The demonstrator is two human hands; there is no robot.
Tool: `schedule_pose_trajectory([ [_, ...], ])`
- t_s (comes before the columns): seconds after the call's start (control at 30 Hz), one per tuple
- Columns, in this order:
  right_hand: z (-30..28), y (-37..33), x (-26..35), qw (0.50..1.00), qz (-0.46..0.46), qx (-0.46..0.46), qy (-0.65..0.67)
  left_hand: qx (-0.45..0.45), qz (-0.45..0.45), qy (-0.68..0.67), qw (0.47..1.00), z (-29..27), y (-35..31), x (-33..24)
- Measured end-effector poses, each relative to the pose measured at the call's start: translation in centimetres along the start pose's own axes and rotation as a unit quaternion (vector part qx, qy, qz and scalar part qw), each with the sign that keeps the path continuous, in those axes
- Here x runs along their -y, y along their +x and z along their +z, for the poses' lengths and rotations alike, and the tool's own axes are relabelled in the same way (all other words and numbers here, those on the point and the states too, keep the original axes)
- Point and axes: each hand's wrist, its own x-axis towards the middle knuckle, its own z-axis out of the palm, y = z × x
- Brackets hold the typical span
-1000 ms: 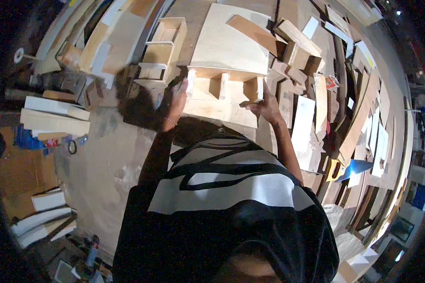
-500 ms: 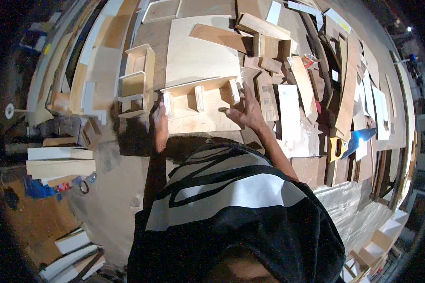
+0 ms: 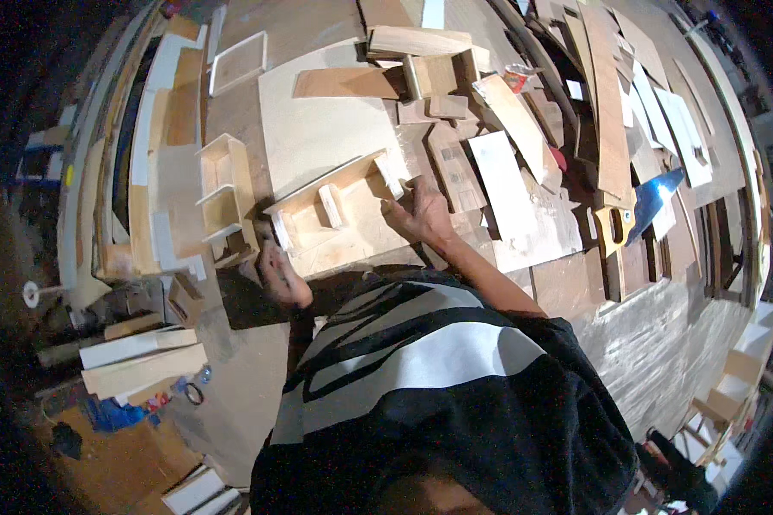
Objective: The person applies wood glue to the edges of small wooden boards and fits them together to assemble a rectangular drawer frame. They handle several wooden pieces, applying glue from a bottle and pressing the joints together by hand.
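Observation:
A shallow pale wooden box (image 3: 305, 257) lies in front of me, its open side up and a short divider (image 3: 330, 206) inside. It rests at a slant over the near part of a plywood sheet (image 3: 318, 129). My right hand (image 3: 425, 215) is closed around the box's right end panel, thumb on the inner side and fingers outside. At the left end, my left hand (image 3: 282, 273) lies along the outer side with its fingers stretched out; whether they press on the wood is hard to see in the shadow.
A second divided box (image 3: 223, 193) stands to the left. Beyond are a brown board (image 3: 348, 83) and a small open box (image 3: 442, 75). Boards, including a white panel (image 3: 501, 184), crowd the right, with a yellow-handled handsaw (image 3: 614, 227). Stacked pieces (image 3: 142, 365) sit lower left.
My right hand has gone from spread fingers to a grip on the box's end. The box appears more slanted, its right end farther away; the whole view has also turned.

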Motion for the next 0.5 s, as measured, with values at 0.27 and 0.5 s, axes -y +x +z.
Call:
schedule_pose_trajectory([
  [0.27,0.2,-0.1,-0.2,0.992,-0.043,-0.014,-0.114,0.483,0.176,0.170,0.841,7.2,-0.8,-8.0],
  [0.5,0.1,0.6,-0.3,0.980,-0.037,0.017,-0.193,0.469,0.195,0.286,0.813,11.2,-2.1,-4.3],
])
